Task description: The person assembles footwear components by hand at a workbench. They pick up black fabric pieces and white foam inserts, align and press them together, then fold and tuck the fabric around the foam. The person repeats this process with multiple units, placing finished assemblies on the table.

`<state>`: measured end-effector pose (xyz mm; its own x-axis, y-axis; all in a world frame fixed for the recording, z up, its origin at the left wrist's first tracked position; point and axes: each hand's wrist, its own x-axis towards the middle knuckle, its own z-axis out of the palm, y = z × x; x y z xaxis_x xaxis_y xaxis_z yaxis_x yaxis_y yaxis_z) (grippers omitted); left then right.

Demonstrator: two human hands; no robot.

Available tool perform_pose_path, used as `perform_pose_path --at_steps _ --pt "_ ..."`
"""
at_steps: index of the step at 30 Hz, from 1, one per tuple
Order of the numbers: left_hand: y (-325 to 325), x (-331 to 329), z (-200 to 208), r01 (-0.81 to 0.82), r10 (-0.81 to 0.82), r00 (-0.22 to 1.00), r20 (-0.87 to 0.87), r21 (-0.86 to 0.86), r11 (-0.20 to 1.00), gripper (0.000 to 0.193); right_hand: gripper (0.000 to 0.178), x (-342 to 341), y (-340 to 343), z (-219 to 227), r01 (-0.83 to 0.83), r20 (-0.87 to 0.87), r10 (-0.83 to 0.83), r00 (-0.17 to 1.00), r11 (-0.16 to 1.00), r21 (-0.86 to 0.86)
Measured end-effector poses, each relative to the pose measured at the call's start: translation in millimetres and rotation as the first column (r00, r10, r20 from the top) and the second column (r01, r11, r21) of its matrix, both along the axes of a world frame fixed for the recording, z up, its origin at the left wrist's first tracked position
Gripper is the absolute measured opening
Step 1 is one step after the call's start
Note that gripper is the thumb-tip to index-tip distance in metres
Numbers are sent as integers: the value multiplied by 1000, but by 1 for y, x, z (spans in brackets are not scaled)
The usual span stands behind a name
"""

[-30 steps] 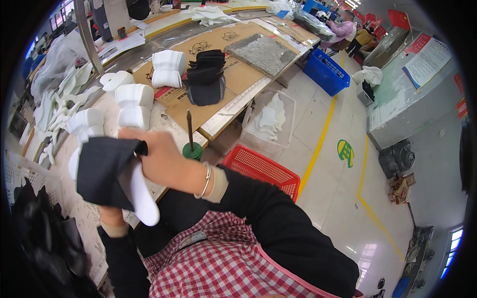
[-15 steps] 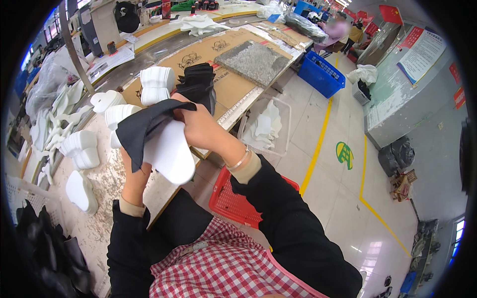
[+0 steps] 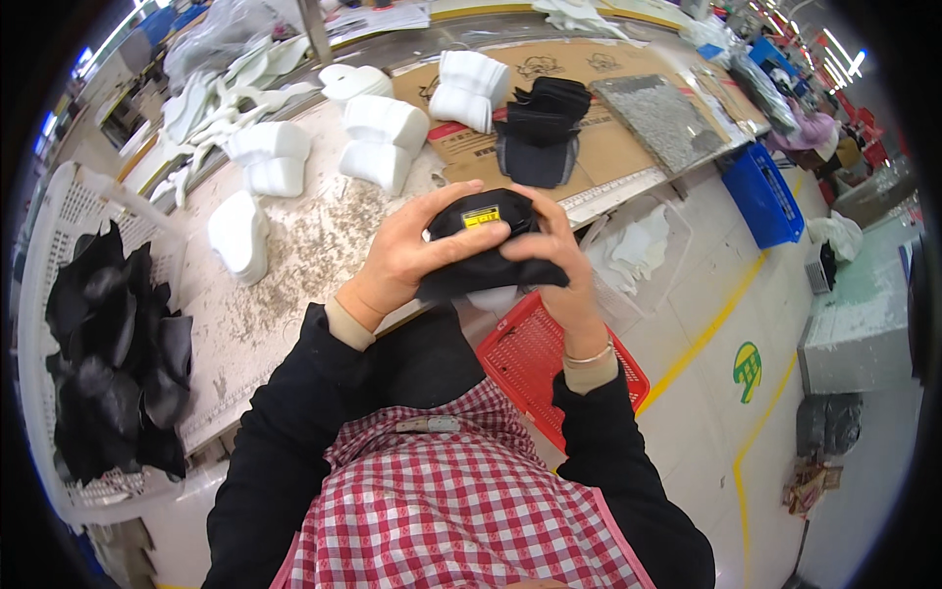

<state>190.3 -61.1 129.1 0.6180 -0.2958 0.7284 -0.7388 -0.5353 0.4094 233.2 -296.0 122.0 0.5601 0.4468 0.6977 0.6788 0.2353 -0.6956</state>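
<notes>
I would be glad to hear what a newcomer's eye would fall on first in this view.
Probably the black piece with its small yellow label, held near the centre between the left hand and the right hand. Below it, the red-and-white checked apron fills the lower middle, with a bright red basket just right of its top. White stacked pads stand out on the worktable, above and left of the hands.

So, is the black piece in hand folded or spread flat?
Not spread flat: the black piece is bent and rounded between the left hand and right hand, yellow label showing. Full fold: cannot tell.
</notes>
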Motion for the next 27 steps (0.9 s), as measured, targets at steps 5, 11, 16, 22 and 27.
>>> perform_pose_path --at_steps 5,11,16,22,27 --pt "23 -23 34 -205 137 958 252 269 941 36 33 -19 -39 -13 54 -164 -75 984 990 -127" --pt "-1 -13 61 -32 30 999 16 74 997 42 34 -41 -30 0 301 -545 -253 799 954 -2" --pt "-14 -6 63 -75 74 997 35 32 997 41 38 -66 5 9 219 -665 -255 702 966 -139" --pt "-14 4 63 -135 123 977 175 57 989 33 31 -62 10 9 290 -648 -259 716 955 -62" --pt "-14 17 63 -87 89 995 -52 39 995 17 33 -49 9 -13 297 -606 -275 746 952 -67"
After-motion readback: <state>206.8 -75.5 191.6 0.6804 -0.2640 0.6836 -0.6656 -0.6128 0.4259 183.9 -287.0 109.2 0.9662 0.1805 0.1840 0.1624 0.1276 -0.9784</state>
